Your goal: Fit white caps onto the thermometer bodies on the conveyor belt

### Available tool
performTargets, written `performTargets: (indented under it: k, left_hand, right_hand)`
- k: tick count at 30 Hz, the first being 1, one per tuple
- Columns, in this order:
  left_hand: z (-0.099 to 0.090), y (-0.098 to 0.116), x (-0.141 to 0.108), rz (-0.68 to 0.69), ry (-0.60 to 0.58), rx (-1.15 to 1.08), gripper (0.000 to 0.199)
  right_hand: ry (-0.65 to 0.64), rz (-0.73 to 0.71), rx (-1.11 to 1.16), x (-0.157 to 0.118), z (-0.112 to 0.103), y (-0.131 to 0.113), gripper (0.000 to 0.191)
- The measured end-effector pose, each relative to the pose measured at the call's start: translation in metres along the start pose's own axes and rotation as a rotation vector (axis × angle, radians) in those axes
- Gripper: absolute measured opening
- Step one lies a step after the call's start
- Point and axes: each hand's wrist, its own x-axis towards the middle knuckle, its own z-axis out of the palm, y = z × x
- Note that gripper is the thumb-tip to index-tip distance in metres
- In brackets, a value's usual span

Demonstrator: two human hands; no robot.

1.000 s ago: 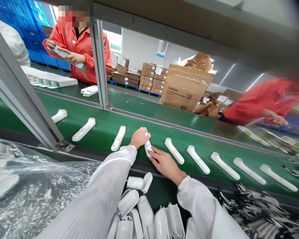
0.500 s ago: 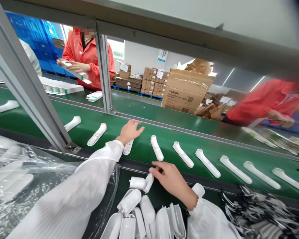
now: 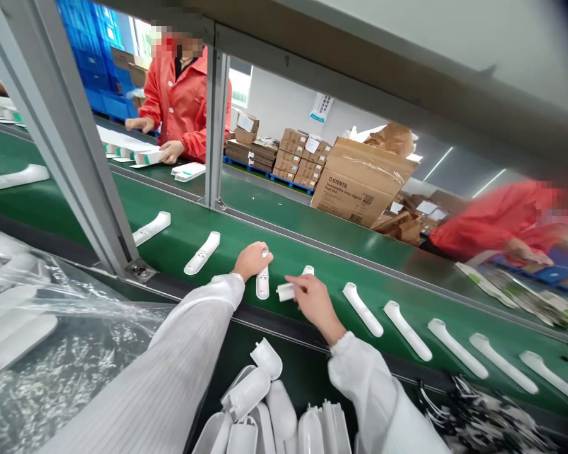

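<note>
My left hand (image 3: 254, 260) is closed on the upper end of a white thermometer body (image 3: 262, 285), which lies on the green belt with its open recess showing. Just to the right, my right hand (image 3: 313, 299) pinches a small white cover (image 3: 286, 291) above the belt. Behind that hand, another white thermometer body (image 3: 308, 270) is mostly hidden. Loose white covers (image 3: 266, 358) lie heaped below on the dark surface near me, some overlapping. Further left on the belt rests one more body (image 3: 202, 253) with its recess up.
More thermometer bodies (image 3: 363, 310) lie spaced along the green belt (image 3: 236, 230). A metal post (image 3: 76, 132) rises at left, near a clear plastic bag (image 3: 99, 340) of white parts. Black-and-white wires (image 3: 478, 416) are piled at right. Co-workers in red stand across the line.
My left hand has closed on the head of a thermometer body. My right hand has moved from the cover pile up over the belt with a cover. The view has shifted slightly.
</note>
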Motion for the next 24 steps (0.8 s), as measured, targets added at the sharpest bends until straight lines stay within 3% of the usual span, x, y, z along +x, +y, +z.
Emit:
performTargets:
  k: [3, 7, 13, 19, 24]
  left_hand:
    - [0.006, 0.004, -0.001, -0.023, 0.040, 0.021, 0.012]
    - [0.015, 0.010, -0.003, -0.012, 0.048, 0.023, 0.011]
    - [0.025, 0.024, -0.005, -0.054, 0.051, 0.010, 0.011]
    - [0.032, 0.038, -0.008, -0.085, 0.042, -0.002, 0.010]
    - [0.042, 0.052, -0.008, -0.082, 0.030, 0.057, 0.016]
  right_hand:
    - [0.066, -0.085, -0.096, 0.016, 0.022, -0.008, 0.049]
    - [-0.053, -0.257, -0.265, -0.001, 0.035, -0.010, 0.043]
    - [-0.090, -0.289, -0.478, -0.024, 0.029, -0.005, 0.036]
    - [-0.016, -0.308, -0.412, -0.030, 0.025, 0.007, 0.035]
    - [-0.062, -0.275, -0.430, -0.028, 0.020, 0.020, 0.031]
